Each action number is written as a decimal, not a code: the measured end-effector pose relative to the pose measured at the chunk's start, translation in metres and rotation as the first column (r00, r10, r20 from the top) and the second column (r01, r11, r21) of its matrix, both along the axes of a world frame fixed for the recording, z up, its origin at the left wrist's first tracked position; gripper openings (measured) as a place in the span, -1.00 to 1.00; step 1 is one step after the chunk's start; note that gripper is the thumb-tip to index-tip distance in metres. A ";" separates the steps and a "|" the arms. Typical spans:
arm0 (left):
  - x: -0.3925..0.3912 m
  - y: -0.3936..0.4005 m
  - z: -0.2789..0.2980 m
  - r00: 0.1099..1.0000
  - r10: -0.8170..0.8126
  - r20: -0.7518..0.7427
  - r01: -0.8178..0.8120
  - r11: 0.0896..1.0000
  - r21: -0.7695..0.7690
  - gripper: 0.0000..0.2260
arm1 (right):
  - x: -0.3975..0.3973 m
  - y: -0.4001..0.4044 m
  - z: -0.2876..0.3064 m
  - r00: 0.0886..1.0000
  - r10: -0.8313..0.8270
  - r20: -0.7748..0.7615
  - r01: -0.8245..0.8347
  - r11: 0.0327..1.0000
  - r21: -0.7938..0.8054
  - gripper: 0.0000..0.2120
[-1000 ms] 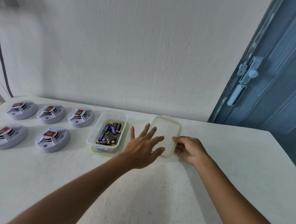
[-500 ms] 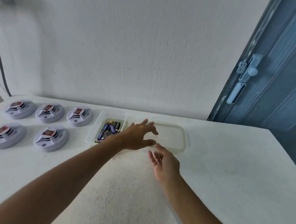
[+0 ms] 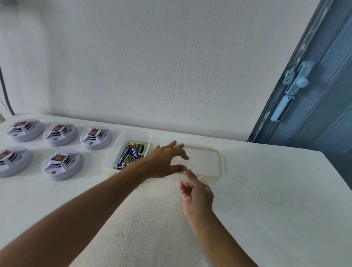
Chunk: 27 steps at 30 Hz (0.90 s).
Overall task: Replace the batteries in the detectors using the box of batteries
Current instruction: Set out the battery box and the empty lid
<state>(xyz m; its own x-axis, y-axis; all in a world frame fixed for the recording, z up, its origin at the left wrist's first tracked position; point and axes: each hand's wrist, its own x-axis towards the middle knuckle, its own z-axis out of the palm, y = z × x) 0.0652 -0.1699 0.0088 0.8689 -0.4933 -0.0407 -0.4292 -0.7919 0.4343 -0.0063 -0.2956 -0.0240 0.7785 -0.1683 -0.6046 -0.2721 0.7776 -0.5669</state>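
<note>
Left hand [image 3: 164, 163] overhangs open battery box [image 3: 115, 150].

White table [image 3: 270, 202] against a wall

Five detectors [image 3: 62, 164] sit in two rows left of the open box of batteries [image 3: 115, 152]; the clear lid [image 3: 210, 163] lies flat just right of that box.

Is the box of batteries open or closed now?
Open: the box shows batteries uncovered, and its lid lies flat beside it.
</note>
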 end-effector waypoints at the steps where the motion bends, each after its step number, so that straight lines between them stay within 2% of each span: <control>1: 0.000 0.000 -0.001 1.000 0.002 0.001 -0.002 1.000 -0.003 -0.64 | 0.001 0.001 0.001 1.000 -0.007 0.006 0.007 1.000 -0.014 -0.49; 4: -0.003 0.001 -0.001 1.000 0.015 0.006 -0.015 1.000 -0.004 -0.64 | 0.004 0.005 0.007 0.998 -0.039 -0.049 0.035 0.997 -0.069 -0.47; 7: -0.011 -0.004 0.001 0.996 0.055 0.073 -0.060 0.995 0.073 -0.62 | 0.004 -0.008 0.009 0.989 -0.142 -0.046 0.122 0.946 -0.299 -0.38; 10: -0.028 -0.015 -0.006 0.976 0.117 0.183 -0.144 0.980 0.139 -0.61 | 0.016 -0.040 0.016 0.959 -0.246 0.139 0.280 0.767 -0.578 -0.52; 12: -0.039 -0.022 -0.015 0.967 0.174 0.185 -0.197 0.973 0.117 -0.57 | 0.039 -0.066 0.018 0.978 -0.128 0.162 0.206 0.679 -0.704 -0.60; 14: -0.045 -0.025 -0.022 0.963 0.203 0.178 -0.224 0.969 0.106 -0.52 | 0.060 -0.089 0.018 0.992 0.083 0.090 -0.001 0.737 -0.675 -0.60; 16: -0.045 -0.024 -0.023 0.961 0.212 0.177 -0.232 0.967 0.102 -0.50 | 0.068 -0.102 0.016 0.954 0.292 0.069 -0.215 0.827 -0.520 -0.56; 17: -0.044 -0.023 -0.021 0.961 0.211 0.177 -0.232 0.967 0.108 -0.50 | 0.070 -0.106 0.013 0.932 0.353 0.077 -0.279 0.839 -0.467 -0.54; 19: -0.036 -0.020 -0.017 0.962 0.212 0.169 -0.238 0.959 0.153 -0.50 | 0.068 -0.110 0.009 0.919 0.380 0.104 -0.301 0.848 -0.437 -0.52; 24: -0.007 -0.024 -0.004 0.973 0.225 0.051 -0.231 0.944 0.235 -0.49 | 0.029 -0.102 0.010 0.929 0.351 0.114 -0.251 0.828 -0.502 -0.44; 27: 0.002 -0.039 0.000 0.980 0.195 0.023 -0.195 0.949 0.246 -0.47 | 0.012 -0.090 0.010 0.927 0.372 0.054 -0.235 0.686 -0.689 -0.51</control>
